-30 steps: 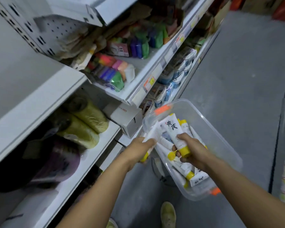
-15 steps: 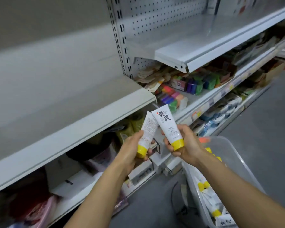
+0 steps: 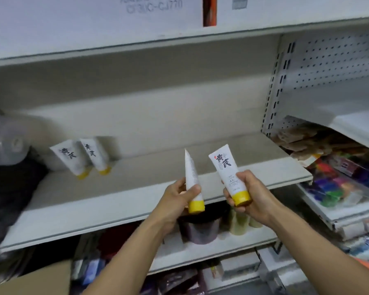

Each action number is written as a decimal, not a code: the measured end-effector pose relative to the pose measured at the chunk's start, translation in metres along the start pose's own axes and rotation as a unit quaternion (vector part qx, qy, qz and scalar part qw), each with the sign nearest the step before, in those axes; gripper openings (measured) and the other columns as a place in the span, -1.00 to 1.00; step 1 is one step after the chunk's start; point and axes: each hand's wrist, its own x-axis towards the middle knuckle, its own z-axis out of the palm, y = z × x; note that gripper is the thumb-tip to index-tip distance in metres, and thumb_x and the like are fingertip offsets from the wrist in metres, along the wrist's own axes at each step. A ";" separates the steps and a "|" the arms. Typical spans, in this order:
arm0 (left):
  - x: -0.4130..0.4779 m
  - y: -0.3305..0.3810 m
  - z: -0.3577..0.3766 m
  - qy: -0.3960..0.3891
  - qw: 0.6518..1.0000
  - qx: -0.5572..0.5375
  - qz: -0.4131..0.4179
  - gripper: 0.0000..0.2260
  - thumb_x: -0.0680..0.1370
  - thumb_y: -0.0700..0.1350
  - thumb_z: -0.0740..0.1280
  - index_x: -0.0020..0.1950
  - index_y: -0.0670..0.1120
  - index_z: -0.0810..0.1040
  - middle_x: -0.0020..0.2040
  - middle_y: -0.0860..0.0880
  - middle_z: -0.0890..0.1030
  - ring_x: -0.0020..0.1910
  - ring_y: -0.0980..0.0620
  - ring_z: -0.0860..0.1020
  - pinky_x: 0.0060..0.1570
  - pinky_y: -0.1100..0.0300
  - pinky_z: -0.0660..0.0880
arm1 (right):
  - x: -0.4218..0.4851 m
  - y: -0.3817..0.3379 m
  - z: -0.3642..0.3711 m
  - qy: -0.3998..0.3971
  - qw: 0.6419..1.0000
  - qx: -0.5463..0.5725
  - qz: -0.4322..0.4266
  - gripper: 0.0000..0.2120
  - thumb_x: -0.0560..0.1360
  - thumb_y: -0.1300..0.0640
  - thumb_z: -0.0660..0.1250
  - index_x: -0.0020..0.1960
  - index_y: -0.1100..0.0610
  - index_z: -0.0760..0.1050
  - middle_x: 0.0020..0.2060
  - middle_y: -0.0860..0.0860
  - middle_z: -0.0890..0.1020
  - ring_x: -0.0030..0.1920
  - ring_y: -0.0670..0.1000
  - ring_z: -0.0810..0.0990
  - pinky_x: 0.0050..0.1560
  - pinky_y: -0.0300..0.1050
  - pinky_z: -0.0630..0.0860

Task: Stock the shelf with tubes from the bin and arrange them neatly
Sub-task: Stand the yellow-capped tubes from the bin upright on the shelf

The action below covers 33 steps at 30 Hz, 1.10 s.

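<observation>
- Head view: the left hand [image 3: 177, 199] gripped a white tube [image 3: 191, 173] just above its yellow cap, fingers and thumb curled round it. The tube was edge-on, crimped end up.
- The right hand [image 3: 250, 194] held a second tube [image 3: 226, 169] the same way, cap down, with the label facing the camera.
- Both forearms reached up from below. The hands were raised in front of the near edge of the shelf [image 3: 136, 188], and their tubes were close together but apart.
- A first shelved tube [image 3: 69, 159] and a neighbour tube [image 3: 96, 155] stood cap-down and tilted at the far left of that shelf.
- To place them well, I judged each held tube should go cap-down just right of that pair, label forward and at the same lean. The left one needed a turn first.
- The bin was out of view.
</observation>
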 end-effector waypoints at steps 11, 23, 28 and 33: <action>0.023 0.008 -0.164 0.154 0.984 0.072 0.051 -0.56 0.46 -0.18 0.47 0.25 -0.03 0.36 -0.02 -0.08 0.55 -0.06 -0.07 0.58 -0.07 -0.08 0.59 | 0.097 0.014 0.150 -0.023 0.984 -0.169 -0.046 -0.73 0.49 0.26 0.31 0.19 0.18 0.43 0.03 0.16 0.60 -0.04 0.12 0.61 -0.09 0.13 0.64; 0.035 -0.002 -0.253 0.267 0.951 0.096 0.118 -0.56 0.40 -0.25 0.52 0.20 -0.14 0.44 -0.05 -0.09 0.60 -0.21 0.16 0.57 -0.30 0.34 0.52 | 0.186 0.021 0.257 -0.062 0.923 -0.340 -0.167 -0.58 0.37 0.46 0.37 0.16 0.17 0.39 0.01 0.12 0.56 -0.06 0.05 0.56 -0.12 -0.08 0.51; 0.040 -0.009 -0.267 0.272 0.951 0.076 0.125 -0.54 0.40 -0.34 0.49 0.23 -0.16 0.43 -0.12 0.09 0.61 -0.31 0.34 0.53 -0.40 0.38 0.49 | 0.211 0.023 0.272 -0.090 0.904 -0.390 -0.152 -0.48 0.34 0.46 0.37 0.27 0.25 0.37 0.15 0.24 0.58 0.17 0.20 0.57 0.12 0.14 0.53; 0.044 -0.010 -0.271 0.277 0.949 0.086 0.121 -0.53 0.39 -0.31 0.51 0.22 -0.09 0.42 -0.13 0.18 0.57 -0.18 0.18 0.50 -0.41 0.34 0.52 | 0.231 0.027 0.279 -0.070 0.909 -0.381 -0.156 -0.45 0.37 0.48 0.32 0.33 0.23 0.37 0.19 0.20 0.57 0.22 0.19 0.55 0.15 0.16 0.53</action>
